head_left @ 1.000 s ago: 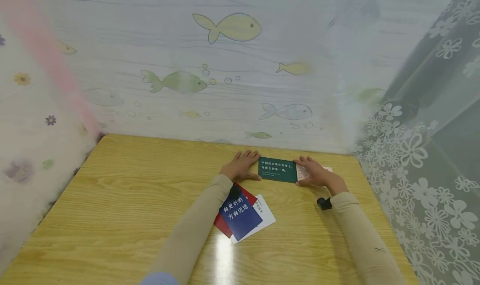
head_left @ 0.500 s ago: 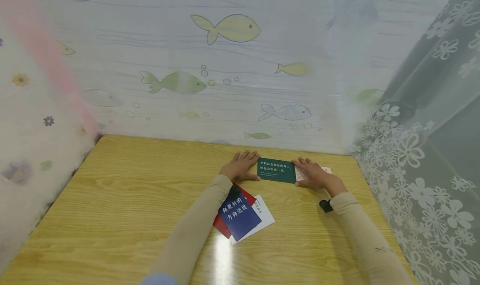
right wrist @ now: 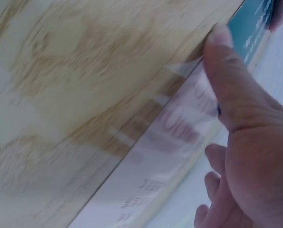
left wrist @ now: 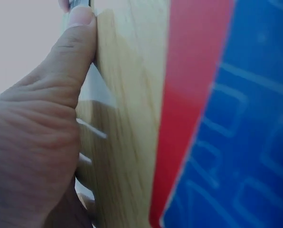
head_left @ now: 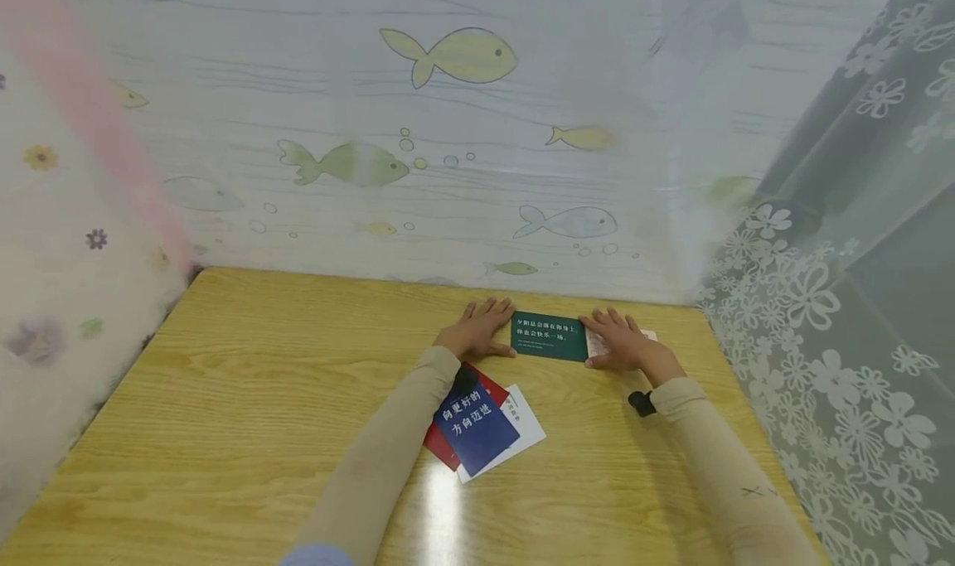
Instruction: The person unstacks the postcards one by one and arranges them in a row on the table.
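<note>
A green card (head_left: 550, 336) with white printed characters lies flat near the back edge of the table. My left hand (head_left: 476, 332) rests at its left side, fingers spread forward and thumb near the lower left corner. A pale pink card (right wrist: 146, 161) lies against the green card's right side, in line with it. My right hand (head_left: 625, 344) rests over the pale card, its fingers extended and covering much of it in the head view. In the right wrist view, the right thumb (right wrist: 222, 61) touches close to where the two cards meet.
Nearer me lies a fanned pile: a blue card (head_left: 477, 440) on top, a red card (head_left: 440, 448) and a white card (head_left: 533, 425) beneath. The left forearm passes over the pile's edge. A fish-patterned curtain (head_left: 448, 243) hangs behind the wooden table (head_left: 246, 384).
Both hands and the cards stay in nearly the same place; only the view and the right hand shift very slightly.
</note>
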Demonstrator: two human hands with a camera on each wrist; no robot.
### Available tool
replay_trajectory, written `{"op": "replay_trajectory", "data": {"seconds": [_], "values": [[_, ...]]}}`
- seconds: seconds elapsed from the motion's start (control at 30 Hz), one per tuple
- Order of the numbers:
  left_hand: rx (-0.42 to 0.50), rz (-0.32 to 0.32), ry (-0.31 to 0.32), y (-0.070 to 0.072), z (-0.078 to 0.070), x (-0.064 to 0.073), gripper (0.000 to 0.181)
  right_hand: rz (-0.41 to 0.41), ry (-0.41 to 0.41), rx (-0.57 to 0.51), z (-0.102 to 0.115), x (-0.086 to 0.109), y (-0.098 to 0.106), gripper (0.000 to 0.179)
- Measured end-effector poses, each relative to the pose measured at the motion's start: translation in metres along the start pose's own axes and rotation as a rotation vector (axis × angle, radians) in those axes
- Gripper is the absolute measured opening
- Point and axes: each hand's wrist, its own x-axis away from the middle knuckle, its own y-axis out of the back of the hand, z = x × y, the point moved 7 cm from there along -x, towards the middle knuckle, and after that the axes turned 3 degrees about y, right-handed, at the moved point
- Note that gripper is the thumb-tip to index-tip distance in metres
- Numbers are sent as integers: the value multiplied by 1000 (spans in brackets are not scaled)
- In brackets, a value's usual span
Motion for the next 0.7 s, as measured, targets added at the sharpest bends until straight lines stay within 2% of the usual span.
{"op": "replay_trajectory", "data": {"seconds": [0.1, 0.17, 0.37, 0.47, 0.57, 0.7], "values": [[-24, -32, -22, 3, -3, 2, 91, -7, -23, 19, 7, 2, 4, 88], [-76, -64, -47, 5, -6, 3, 91, -24, -29, 40, 13, 4, 6, 88], [-215, -187, -149, 9, -16, 10, 88, -134, 6, 156, 34, 8, 1, 88], [-226, -206, -206, 10, -22, 25, 87, -182, 40, 166, 45, 15, -9, 90], [-196, -208, -252, 9, -25, 48, 87, -213, 84, 127, 59, 26, -20, 92], [-98, -192, -246, 3, -22, 81, 90, -250, 154, 59, 83, 41, -33, 92]]}}
